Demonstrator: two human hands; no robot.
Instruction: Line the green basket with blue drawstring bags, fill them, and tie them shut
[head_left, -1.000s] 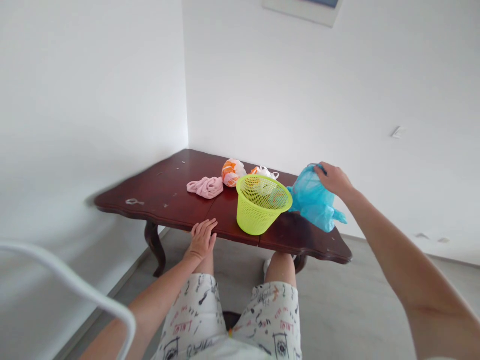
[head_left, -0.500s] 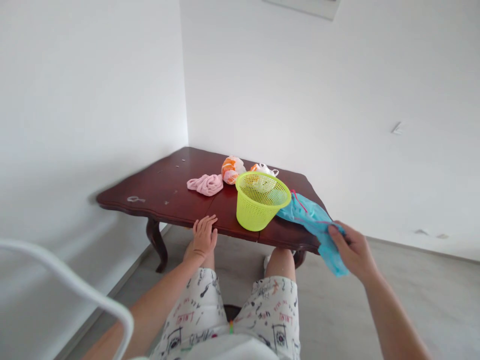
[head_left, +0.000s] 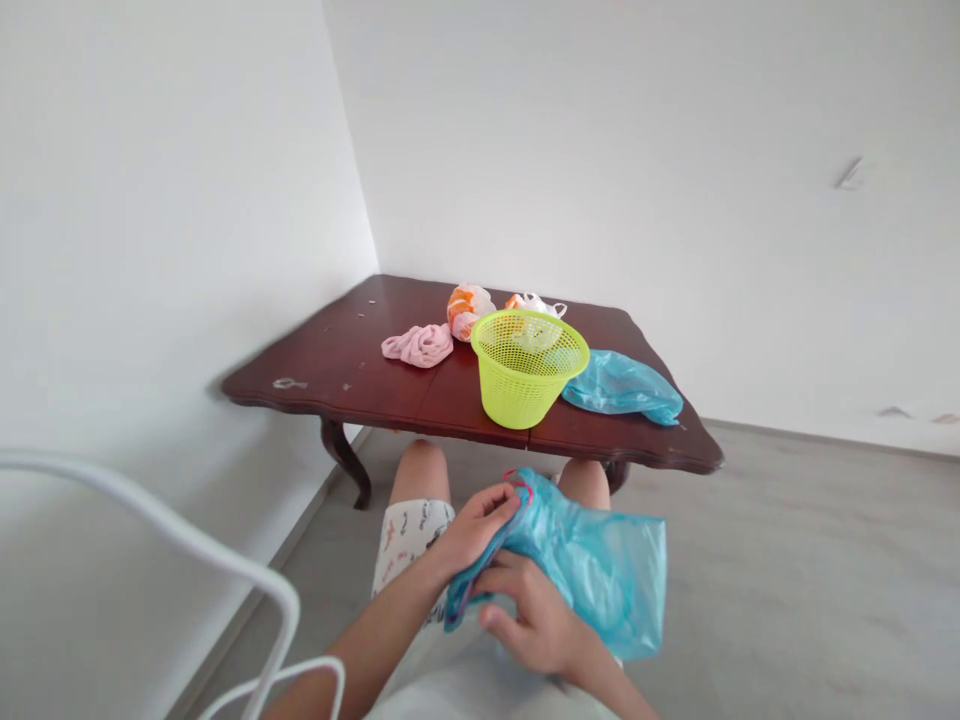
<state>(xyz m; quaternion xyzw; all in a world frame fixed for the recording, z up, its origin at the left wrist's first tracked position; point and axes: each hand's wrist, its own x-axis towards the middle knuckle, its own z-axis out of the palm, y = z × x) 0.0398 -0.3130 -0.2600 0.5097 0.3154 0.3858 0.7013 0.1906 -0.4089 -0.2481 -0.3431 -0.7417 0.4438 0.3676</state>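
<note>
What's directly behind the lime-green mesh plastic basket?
Behind the basket: a white-and-orange plastic bag, its top showing above the rim. The lower part shows only dimly through the mesh; its base and contents can't be made out.

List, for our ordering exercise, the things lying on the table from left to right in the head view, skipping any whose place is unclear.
Pink cloth → orange-and-white bundle → yellow-green basket → blue plastic bag
</note>
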